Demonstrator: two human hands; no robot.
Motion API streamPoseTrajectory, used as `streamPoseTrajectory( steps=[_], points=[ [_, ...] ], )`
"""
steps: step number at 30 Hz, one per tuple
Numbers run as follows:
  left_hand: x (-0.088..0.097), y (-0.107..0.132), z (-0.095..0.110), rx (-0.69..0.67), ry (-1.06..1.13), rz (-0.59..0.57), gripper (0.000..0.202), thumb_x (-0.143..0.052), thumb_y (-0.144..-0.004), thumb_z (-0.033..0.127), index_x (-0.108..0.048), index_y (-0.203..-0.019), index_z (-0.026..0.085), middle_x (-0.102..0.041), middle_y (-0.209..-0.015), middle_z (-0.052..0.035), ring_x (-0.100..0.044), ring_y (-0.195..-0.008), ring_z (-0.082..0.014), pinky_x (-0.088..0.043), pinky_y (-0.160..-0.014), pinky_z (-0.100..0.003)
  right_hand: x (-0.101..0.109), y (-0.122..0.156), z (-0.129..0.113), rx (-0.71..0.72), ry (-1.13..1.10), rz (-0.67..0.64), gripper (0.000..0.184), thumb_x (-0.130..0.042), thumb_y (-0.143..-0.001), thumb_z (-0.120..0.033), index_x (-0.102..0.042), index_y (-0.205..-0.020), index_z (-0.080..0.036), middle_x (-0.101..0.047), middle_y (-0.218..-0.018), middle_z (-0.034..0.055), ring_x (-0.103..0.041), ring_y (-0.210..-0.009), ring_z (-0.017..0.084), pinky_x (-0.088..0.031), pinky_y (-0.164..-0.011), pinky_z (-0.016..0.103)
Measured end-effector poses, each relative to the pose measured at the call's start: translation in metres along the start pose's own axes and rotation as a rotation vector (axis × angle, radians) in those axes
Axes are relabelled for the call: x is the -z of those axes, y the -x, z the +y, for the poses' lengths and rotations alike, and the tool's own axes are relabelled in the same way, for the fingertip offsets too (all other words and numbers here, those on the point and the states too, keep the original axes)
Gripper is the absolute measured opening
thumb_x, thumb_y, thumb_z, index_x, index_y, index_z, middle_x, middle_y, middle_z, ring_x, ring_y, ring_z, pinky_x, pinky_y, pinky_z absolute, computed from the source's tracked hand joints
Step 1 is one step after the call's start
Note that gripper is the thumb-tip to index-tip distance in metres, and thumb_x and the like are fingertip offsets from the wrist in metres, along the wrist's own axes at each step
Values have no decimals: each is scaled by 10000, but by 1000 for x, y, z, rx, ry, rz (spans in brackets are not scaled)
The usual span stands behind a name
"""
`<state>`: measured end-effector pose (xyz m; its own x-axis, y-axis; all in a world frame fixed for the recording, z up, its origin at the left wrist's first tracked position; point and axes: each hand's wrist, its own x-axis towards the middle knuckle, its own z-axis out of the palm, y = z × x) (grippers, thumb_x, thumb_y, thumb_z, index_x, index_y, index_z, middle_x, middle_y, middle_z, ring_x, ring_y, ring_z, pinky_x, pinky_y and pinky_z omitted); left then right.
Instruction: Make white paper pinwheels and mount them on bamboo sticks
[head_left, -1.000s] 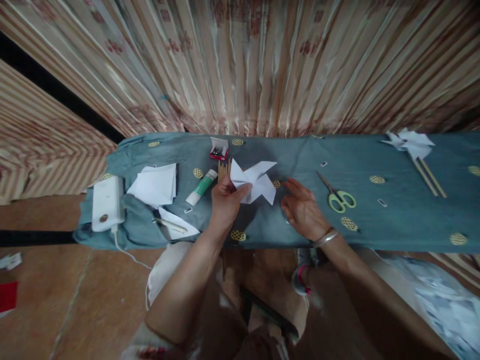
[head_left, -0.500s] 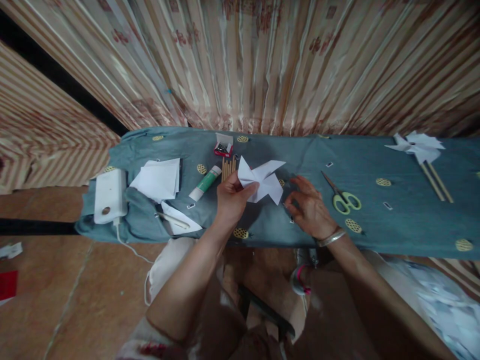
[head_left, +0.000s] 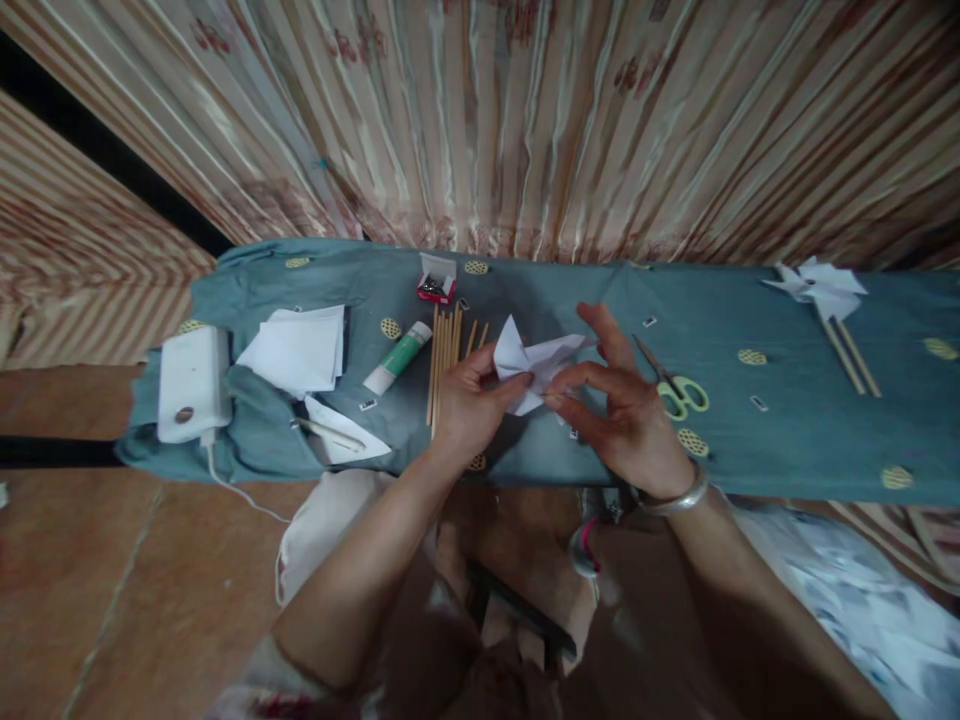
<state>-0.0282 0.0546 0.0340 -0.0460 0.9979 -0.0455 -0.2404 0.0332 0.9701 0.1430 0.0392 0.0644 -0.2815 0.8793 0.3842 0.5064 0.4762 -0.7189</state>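
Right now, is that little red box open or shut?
Open: the red box has its pale flap raised at the back, and small dark, shiny pieces show inside.

Right fingers [head_left: 589, 375], apparently pinched

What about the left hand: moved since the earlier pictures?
Yes: the left hand has moved right, away from the stationary green-and-white tube, uncovering more of the wooden sticks.

There are two hands [head_left: 469, 408] [head_left: 639, 432], one tube [head_left: 399, 358], one red box [head_left: 436, 287], one pair of scissors [head_left: 666, 377]
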Motion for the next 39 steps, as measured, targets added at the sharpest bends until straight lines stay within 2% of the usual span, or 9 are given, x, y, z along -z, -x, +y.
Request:
streamPoseTrajectory(
  steps=[11, 15, 20, 39],
  points=[
    [-3, 5, 4, -13, -6, -70, 344, -796, -646, 219, -754, -983, 167, -764, -828, -7, -690, -735, -162, -564, -720, -282, 0, -2, 7, 5, 8, 20, 54, -682, -867, -272, -693, -822, -244, -351, -1605, -37, -230, -1523, 288, -213, -1240, 533],
    [-2, 5, 2, -33, -22, -83, 355, -805, -660, 253, -750, -1002, 180, -771, -868, -20, -700, -789, -183, -566, -747, -299, 0, -2, 6, -23, 22, -11, 50, -671, -873, -271, -689, -832, -249, -343, -1606, -44, -212, -1529, 290, -200, -1246, 542],
    [0, 5, 1, -50, -45, -81, 376, -805, -665, 246, -750, -1033, 190, -778, -904, -31, -714, -835, -209, -575, -764, -320, 0, -2, 5, -45, 28, -18, 35, -668, -869, -262, -687, -843, -251, -355, -1600, -23, -213, -1527, 308, -201, -1245, 567],
    [1, 7, 4, -71, -59, -73, 362, -796, -683, 224, -757, -1041, 187, -782, -907, -29, -719, -822, -204, -587, -775, -319, -2, -4, 4, -46, 10, -38, 66, -654, -881, -298, -662, -845, -243, -353, -1607, -9, -221, -1525, 300, -183, -1244, 563]
  ],
)
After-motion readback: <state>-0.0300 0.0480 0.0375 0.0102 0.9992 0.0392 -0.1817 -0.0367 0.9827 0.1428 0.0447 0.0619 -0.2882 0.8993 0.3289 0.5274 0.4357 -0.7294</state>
